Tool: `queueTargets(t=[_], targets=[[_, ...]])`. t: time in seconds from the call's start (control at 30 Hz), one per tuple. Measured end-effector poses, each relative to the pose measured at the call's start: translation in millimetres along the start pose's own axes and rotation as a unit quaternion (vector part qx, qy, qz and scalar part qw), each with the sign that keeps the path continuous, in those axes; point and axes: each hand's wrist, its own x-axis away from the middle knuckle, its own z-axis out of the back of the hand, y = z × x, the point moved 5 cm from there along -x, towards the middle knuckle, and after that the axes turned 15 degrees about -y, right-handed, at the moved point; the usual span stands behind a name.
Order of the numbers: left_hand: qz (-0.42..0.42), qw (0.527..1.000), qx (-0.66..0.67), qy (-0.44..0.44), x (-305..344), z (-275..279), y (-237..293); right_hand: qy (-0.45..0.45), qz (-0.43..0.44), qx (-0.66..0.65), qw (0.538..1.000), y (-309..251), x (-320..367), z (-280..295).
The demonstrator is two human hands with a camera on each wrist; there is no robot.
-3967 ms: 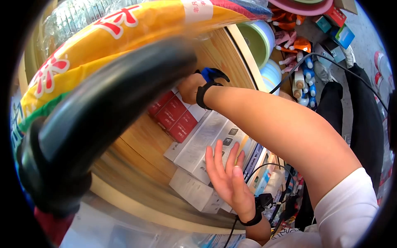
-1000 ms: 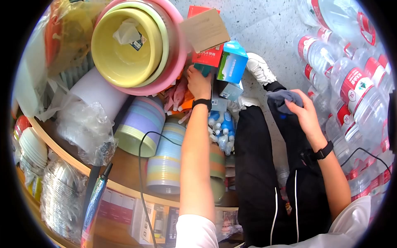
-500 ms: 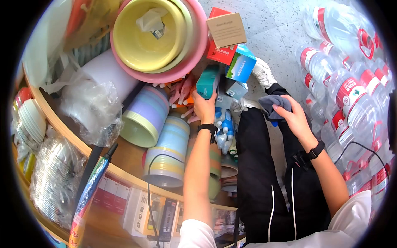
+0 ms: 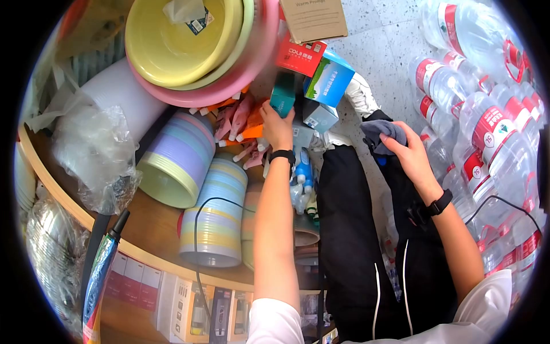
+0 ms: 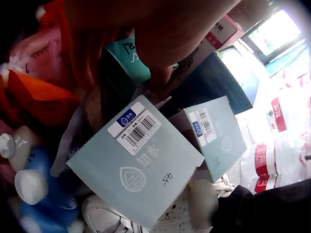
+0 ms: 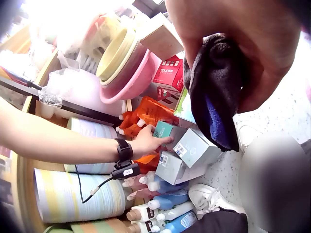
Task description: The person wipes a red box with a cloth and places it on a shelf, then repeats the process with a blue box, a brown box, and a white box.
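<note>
My left hand (image 4: 278, 129) grips the near end of a teal box (image 4: 283, 96) standing among other boxes on the floor. In the left wrist view the fingers lie around this teal box (image 5: 129, 60), and part of it is hidden by the hand. Two pale grey-blue boxes with barcode labels stand close by; the nearer pale box (image 5: 141, 162) is below the hand. My right hand (image 4: 413, 160) pinches a dark grey cloth (image 4: 382, 135) above my leg. The right wrist view shows a blue patch on the hanging cloth (image 6: 214, 87).
Stacked basins (image 4: 183, 57), a red box (image 4: 302, 55) and a blue box (image 4: 330, 79) stand beyond the left hand. Orange and pink pouches (image 4: 238, 117) lie left of it. Plastic tubs (image 4: 215, 218) fill the low shelf. Large water bottles (image 4: 484, 126) line the right side.
The head view has turned from the shelf of boxes to the floor. Over the last second the left hand has drawn the teal box slightly toward me; the right hand keeps holding the cloth.
</note>
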Motion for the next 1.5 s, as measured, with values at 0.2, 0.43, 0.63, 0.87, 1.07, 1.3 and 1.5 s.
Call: queueTargets(t=[0.2,0.43,0.63,0.87,1.07,1.3,1.5], targets=[[-0.013,1.000,-0.005,0.003,-4,-3,1,-0.015,0.005,-0.003,1.000,3,-4,-11],[-0.024,0.999,0.016,0.027,-5,-1,6,-0.013,-0.008,-0.016,1.000,0,-10,-19],[-0.022,0.978,0.056,0.199,13,32,24,-0.011,-0.008,-0.015,1.000,-10,-9,-18],[-0.314,0.903,0.192,0.223,78,131,150,-0.008,0.026,-0.020,0.999,-37,-7,-18],[-0.379,0.912,-0.067,0.142,21,183,251,-0.002,0.043,-0.057,0.997,-48,-10,-15],[-0.407,0.907,-0.085,0.060,0,149,264,0.006,0.046,-0.041,0.998,-60,-5,2],[-0.405,0.907,-0.041,0.107,4,152,246,0.005,0.061,-0.063,0.996,-53,-4,8]])
